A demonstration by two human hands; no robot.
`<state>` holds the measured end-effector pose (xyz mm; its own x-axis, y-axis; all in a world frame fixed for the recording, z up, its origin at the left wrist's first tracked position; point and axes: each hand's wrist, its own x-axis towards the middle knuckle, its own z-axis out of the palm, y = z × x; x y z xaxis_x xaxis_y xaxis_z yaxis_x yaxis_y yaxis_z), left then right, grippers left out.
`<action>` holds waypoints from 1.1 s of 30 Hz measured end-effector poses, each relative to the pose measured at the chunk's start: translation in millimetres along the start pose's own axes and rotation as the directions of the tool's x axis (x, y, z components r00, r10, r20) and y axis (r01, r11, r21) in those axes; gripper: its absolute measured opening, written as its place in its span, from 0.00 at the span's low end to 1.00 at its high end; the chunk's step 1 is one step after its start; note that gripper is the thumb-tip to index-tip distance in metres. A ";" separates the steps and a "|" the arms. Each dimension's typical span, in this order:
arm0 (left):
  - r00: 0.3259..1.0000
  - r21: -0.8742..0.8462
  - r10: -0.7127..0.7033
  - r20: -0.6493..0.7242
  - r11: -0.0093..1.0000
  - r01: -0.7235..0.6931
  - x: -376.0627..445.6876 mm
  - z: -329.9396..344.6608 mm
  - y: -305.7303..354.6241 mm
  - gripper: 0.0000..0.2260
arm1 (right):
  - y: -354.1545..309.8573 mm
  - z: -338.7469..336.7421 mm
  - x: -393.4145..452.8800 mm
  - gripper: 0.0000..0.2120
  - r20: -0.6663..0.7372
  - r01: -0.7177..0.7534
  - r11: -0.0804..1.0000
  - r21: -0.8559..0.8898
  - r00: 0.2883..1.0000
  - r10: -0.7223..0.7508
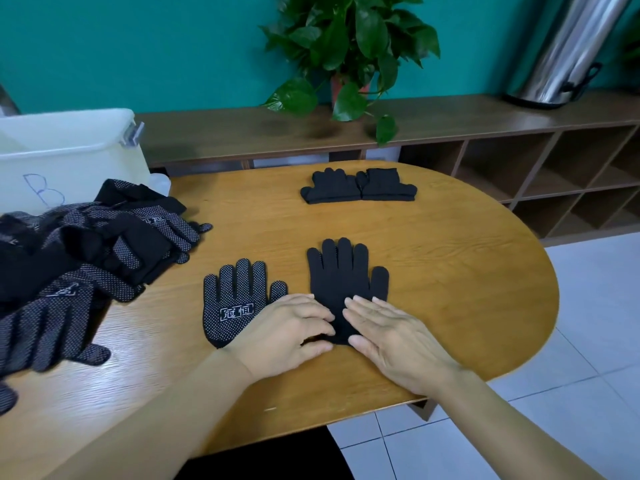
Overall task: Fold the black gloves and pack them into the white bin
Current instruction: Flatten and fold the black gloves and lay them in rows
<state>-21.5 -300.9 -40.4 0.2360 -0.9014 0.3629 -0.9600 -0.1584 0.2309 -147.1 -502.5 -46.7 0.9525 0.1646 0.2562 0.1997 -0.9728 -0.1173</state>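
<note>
A plain black glove (341, 273) lies flat on the wooden table (450, 271), fingers pointing away from me. My left hand (289, 332) and my right hand (388, 336) both rest flat on its cuff end, fingers straight. Just left of it lies a white-dotted black glove (235, 301), palm side up with a printed label, untouched. A folded pair of black gloves (358, 187) sits farther back on the table. A heap of several dotted black gloves (79, 258) is at the left. The white bin (69, 157) stands behind the heap.
A potted green plant (349, 53) and a shiny metal cylinder (568, 46) stand on a low wooden shelf unit (519, 157) behind the table. White tiled floor (588, 341) lies to the right of the table's rounded edge.
</note>
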 end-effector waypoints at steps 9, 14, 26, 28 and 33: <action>0.992 -0.052 -0.085 -0.091 0.995 0.080 -1.8 7.8 7.8 0.08 | -2.6 6.4 -2.7 0.31 -0.059 -0.034 0.997 0.062 0.998 0.037; 0.981 -0.162 -0.136 -0.140 0.980 0.112 -5.2 4.0 15.7 0.11 | -3.6 14.7 6.6 0.24 -0.171 -0.055 0.978 0.203 0.981 0.091; 0.927 -0.198 -0.362 -0.093 0.920 0.339 -1.1 7.0 3.9 0.16 | -1.3 10.6 -9.6 0.24 -0.303 -0.237 0.920 0.311 0.893 0.332; 0.917 -0.213 -0.380 -0.125 0.913 0.349 -3.0 7.8 7.0 0.15 | 0.0 11.8 -8.4 0.20 -0.299 -0.283 0.888 0.362 0.867 0.398; 0.781 -0.386 -0.593 -0.196 0.779 0.495 12.6 2.1 13.2 0.03 | -3.7 9.4 18.7 0.10 -0.368 -0.383 0.850 0.360 0.779 0.507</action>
<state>-31.5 -315.2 -34.7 0.7834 -0.5307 0.3234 -0.5725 -0.4139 0.7078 -127.9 -494.3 -50.5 0.7587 -0.4253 0.4934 -0.1126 -0.8317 -0.5437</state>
